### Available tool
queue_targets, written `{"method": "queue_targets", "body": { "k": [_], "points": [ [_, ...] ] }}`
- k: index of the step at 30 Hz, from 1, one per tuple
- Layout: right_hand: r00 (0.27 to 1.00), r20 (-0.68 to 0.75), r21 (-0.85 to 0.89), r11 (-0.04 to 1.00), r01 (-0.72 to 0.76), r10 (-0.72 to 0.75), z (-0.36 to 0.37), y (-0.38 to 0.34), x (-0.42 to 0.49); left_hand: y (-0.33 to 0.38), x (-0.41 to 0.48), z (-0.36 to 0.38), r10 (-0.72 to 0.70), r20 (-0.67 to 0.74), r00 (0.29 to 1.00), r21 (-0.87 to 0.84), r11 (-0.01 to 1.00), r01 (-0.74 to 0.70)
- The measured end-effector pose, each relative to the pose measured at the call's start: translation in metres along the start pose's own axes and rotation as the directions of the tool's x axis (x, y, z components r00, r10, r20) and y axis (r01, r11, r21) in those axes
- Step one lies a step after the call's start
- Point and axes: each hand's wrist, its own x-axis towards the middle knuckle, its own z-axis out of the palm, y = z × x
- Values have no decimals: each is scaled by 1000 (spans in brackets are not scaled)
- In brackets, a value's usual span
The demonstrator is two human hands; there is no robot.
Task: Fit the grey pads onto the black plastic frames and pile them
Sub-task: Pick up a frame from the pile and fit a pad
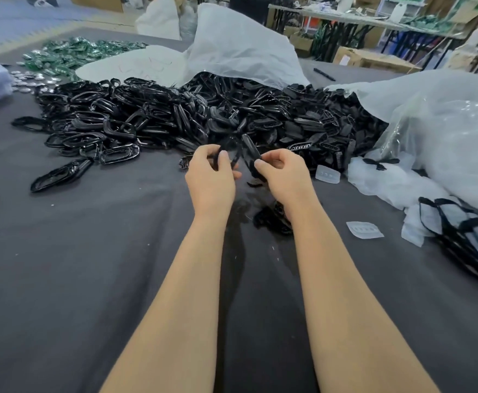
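Black frame (235, 156) pinched by left hand (210, 178), pad (250, 151) by right hand (284, 174), beside pile (147, 117) edge.

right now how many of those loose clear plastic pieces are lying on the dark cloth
2. One clear piece lies just right of the right hand, beside the black pile; the other lies nearer, right of the right forearm. More may be hidden under the plastic bags.

Big sprawling heap of glossy black oval frames (113, 123) on the dark cloth, with the matte dark-grey three-hole pads (311, 129) heaped right up against it on the right. One frame (233, 154) and one pad (252, 157) are lifted off the cloth, close together. The left hand (210, 177) pinches the frame and the right hand (284, 174) pinches the pad. There's also a small dark pile (274, 218) by the right wrist, too blurry to sort out.
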Motion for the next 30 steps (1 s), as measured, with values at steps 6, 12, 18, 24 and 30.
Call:
{"method": "queue_targets", "body": {
  "k": [6,12,18,24,30],
  "points": [
    [997,-75,107,994,-15,23,-11,9,-13,-2,-7,4,-70,-14,997,-234,970,65],
    [997,-2,195,978,-74,76,-6,13,-14,-5,-6,3,-4,-86,996,4,1000,5],
    [991,54,376,917,-130,119,-15,14,-15,-9,-7,4,223,-101,970,379,910,-170],
    [995,1,459,883,-93,104,-17,13,-16,-7,-19,13,418,275,866,342,799,-494],
    [993,112,464,883,-76,26,-20,12,-16,-9,-14,15,186,368,911,154,954,-257]
  ]
}}
